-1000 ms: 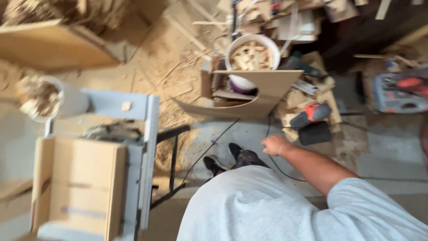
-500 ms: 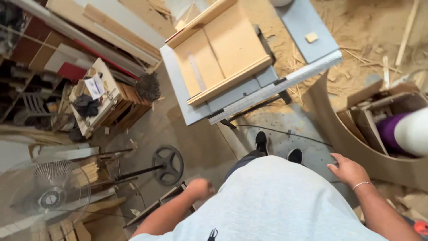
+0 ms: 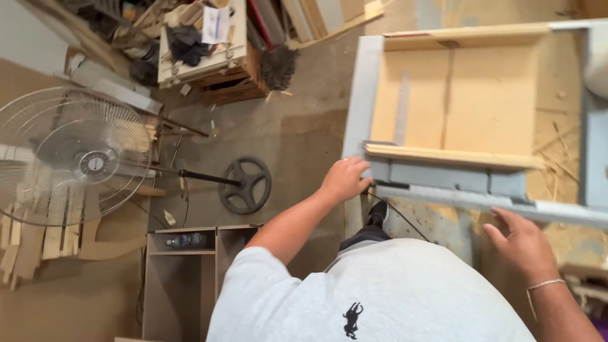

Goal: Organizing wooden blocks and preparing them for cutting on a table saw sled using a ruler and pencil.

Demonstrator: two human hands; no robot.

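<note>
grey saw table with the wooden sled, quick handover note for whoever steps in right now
Left hand: open, fingers on the near left corner of the grey metal saw table.
Right hand: open, empty, just below the table's grey front rail; contact unclear.
Pale wooden sled lies flat on the table, a metal ruler on it.
Done: sled is on the table.
Left: neither hand holds the sled.

Fan [image 3: 76,158] blocks left; floor [image 3: 297,139] between open.
</note>
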